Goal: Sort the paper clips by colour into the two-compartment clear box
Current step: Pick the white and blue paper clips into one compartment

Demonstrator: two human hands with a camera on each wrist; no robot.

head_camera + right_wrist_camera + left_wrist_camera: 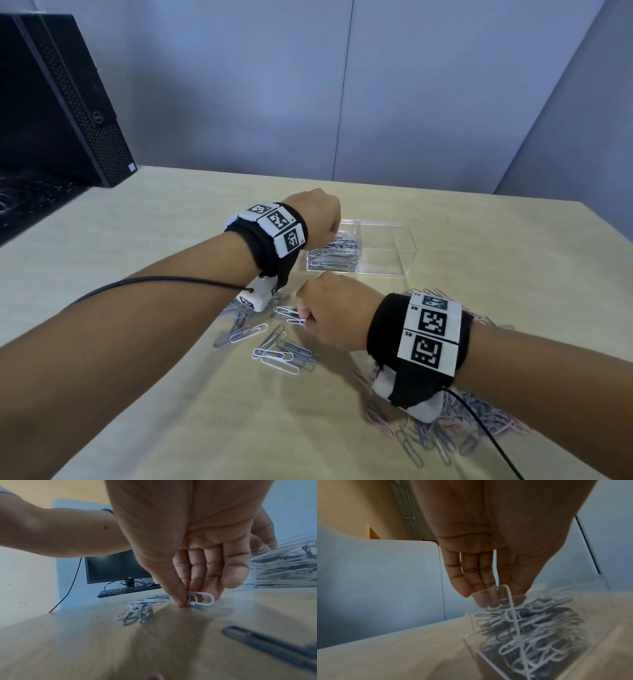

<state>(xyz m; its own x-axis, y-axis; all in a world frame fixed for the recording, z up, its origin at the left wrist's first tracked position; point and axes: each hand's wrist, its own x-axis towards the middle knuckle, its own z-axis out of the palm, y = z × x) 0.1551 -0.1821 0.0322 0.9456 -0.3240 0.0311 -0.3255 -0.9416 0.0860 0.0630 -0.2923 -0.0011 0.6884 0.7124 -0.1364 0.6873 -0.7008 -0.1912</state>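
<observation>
The clear two-compartment box [407,246] stands mid-table. Its left compartment holds several white and pale blue paper clips [337,253], and its right one looks bare. My left hand [329,236] hovers over the left compartment. In the left wrist view its fingers [488,582] point down, and thumb and forefinger pinch a white clip [511,608] above the clips in the box [539,622]. My right hand [303,317] is down on the table in front of the box, pinching a white clip [202,599] against the tabletop.
Loose white and blue clips [274,342] lie between my forearms. A mixed pink and blue pile [462,428] sits under my right wrist. A black computer case [61,102] and keyboard [27,198] stand at the far left. Grey partitions close the back.
</observation>
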